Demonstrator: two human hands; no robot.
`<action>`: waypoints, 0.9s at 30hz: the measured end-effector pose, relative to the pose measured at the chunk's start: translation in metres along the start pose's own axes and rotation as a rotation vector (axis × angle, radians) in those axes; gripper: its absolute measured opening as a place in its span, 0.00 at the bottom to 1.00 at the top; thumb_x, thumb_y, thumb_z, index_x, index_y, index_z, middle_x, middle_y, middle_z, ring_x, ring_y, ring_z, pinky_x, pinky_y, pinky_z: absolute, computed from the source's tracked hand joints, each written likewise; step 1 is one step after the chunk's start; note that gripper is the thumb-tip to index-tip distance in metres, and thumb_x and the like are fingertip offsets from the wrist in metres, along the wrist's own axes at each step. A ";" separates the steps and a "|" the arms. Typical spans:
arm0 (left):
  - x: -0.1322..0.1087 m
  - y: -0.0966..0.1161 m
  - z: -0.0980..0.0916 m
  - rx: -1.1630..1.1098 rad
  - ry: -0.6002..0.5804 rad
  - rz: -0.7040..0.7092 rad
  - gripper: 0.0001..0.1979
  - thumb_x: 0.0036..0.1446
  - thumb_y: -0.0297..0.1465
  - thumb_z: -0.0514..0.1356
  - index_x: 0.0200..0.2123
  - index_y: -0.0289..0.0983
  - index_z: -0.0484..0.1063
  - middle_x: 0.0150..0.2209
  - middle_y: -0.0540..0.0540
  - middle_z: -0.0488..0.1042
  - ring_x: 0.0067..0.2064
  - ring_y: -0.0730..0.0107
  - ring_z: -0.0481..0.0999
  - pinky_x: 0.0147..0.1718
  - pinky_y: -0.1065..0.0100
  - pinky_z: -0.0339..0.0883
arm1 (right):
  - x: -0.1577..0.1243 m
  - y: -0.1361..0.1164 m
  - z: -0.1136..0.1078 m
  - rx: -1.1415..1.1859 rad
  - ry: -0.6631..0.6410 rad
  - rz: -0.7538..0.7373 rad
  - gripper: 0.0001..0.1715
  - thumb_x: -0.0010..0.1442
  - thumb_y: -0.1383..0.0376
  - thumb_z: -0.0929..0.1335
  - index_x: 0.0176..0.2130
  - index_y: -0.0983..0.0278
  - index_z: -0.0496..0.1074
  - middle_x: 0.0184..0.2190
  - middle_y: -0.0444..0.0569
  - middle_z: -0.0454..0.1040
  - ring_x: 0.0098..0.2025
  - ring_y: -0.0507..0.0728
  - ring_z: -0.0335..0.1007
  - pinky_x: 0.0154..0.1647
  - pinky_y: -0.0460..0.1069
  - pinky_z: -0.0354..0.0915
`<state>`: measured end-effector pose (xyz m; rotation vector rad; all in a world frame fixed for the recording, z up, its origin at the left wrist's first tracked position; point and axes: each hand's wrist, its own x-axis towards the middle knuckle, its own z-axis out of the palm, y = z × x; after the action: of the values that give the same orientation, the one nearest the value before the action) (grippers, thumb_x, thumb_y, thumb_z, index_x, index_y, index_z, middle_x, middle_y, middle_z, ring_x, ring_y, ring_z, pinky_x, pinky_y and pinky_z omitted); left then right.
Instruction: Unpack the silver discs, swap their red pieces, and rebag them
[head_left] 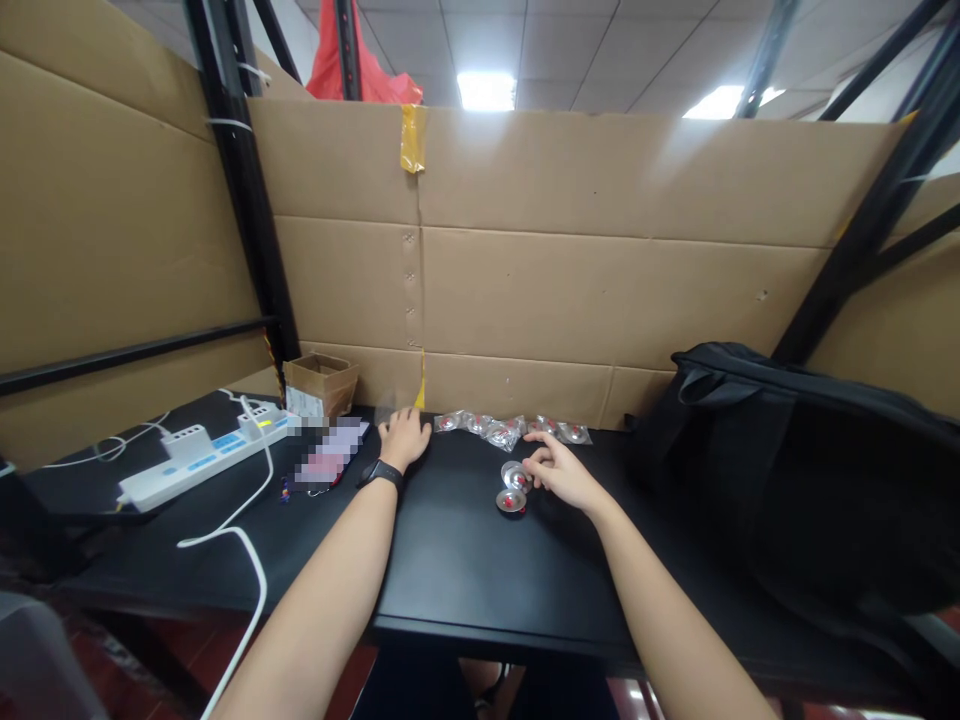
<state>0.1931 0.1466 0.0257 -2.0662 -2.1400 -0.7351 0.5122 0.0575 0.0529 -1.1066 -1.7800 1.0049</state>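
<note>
While the left hand (405,437) is lying palm down toward the back of the black table (465,580), its fingers spreading loosely, the right hand (561,474) is bringing its thumb and fingertips against the edge of the upper metal disc (513,474); whether they are pinching it, I cannot tell. The lower metal disc (511,500), showing a red centre, is sitting just in front, nearer the table's front edge. Behind both discs, clear packets (502,433) are lying in a row along the cardboard wall (555,300), and a black bag (810,480) is standing at the right.
</note>
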 end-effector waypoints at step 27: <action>-0.006 0.023 0.005 0.014 -0.029 0.221 0.18 0.66 0.38 0.49 0.56 0.47 0.70 0.53 0.39 0.73 0.60 0.50 0.64 0.57 0.42 0.49 | 0.000 -0.003 0.003 0.016 0.002 -0.015 0.32 0.58 0.60 0.70 0.58 0.58 0.57 0.30 0.40 0.72 0.24 0.51 0.70 0.25 0.45 0.63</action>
<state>0.2170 0.1430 0.0253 -2.2705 -1.8812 -0.6647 0.5090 0.0560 0.0544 -1.0829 -1.7733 1.0064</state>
